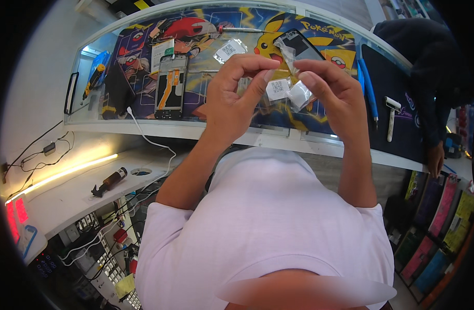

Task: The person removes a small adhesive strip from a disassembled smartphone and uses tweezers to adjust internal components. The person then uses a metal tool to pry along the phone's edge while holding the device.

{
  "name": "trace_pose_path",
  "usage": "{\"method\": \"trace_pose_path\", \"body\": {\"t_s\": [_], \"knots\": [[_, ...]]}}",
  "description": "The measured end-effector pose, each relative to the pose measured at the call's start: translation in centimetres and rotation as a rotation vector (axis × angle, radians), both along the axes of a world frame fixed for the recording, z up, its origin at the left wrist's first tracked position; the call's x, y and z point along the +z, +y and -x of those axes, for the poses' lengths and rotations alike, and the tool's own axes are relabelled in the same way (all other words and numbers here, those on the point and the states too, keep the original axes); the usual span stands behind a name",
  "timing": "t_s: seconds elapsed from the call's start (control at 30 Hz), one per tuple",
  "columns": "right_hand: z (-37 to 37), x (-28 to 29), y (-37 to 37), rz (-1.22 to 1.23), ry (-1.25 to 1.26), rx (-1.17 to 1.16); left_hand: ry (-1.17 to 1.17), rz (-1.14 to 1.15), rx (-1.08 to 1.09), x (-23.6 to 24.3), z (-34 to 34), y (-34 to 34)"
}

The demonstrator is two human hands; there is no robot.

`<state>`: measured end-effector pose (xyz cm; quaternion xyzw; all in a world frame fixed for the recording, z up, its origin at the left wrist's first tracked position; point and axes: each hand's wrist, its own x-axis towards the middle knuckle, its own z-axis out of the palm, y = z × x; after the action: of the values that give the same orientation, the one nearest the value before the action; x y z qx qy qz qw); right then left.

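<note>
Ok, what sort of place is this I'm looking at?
Probably a phone repair shop: an opened phone with its orange ribbon cable showing lies on the counter, with a slim blue tool and small roller at right.

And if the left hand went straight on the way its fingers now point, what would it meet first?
Probably the clear plastic wrapper at the right hand, though depth is unclear.

Strip light [66, 177] glows left; edges bow; dim corners, perhaps soft.
</note>
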<state>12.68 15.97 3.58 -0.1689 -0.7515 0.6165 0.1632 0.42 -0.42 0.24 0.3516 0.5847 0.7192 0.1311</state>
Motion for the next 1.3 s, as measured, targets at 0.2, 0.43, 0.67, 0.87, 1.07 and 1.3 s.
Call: {"method": "trace_pose_path", "body": {"t_s": [0.2,0.43,0.67,0.87,1.07,1.3], "knots": [[1.4,0.1,-2.1,0.273,0.139,0.062,-0.038,-0.035,0.012,1.0,-0.8,-0.6],[1.6,-0.1,-2.7,0.271,0.145,0.081,-0.292,0.043,-0.039,1.8,-0.1,-2.2],[2.6,0.2,-4.1,0.299,0.134,0.046,-0.385,-0.066,-0.065,1.8,0.2,-2.0],[3.6,-0.2,-5.4,0.489,0.161,-0.021,-0.254,-0.185,0.038,0.5,-0.1,-1.1],[4.1,-0.6,-6.2,0.593,0.181,-0.026,-0.113,-0.138,0.097,-0.2,0.8,-1.8],[4.6,-0.5,-6.6,0.484,0.168,-0.074,0.312,-0.018,0.403,0.3,1.5,-2.9]]}}
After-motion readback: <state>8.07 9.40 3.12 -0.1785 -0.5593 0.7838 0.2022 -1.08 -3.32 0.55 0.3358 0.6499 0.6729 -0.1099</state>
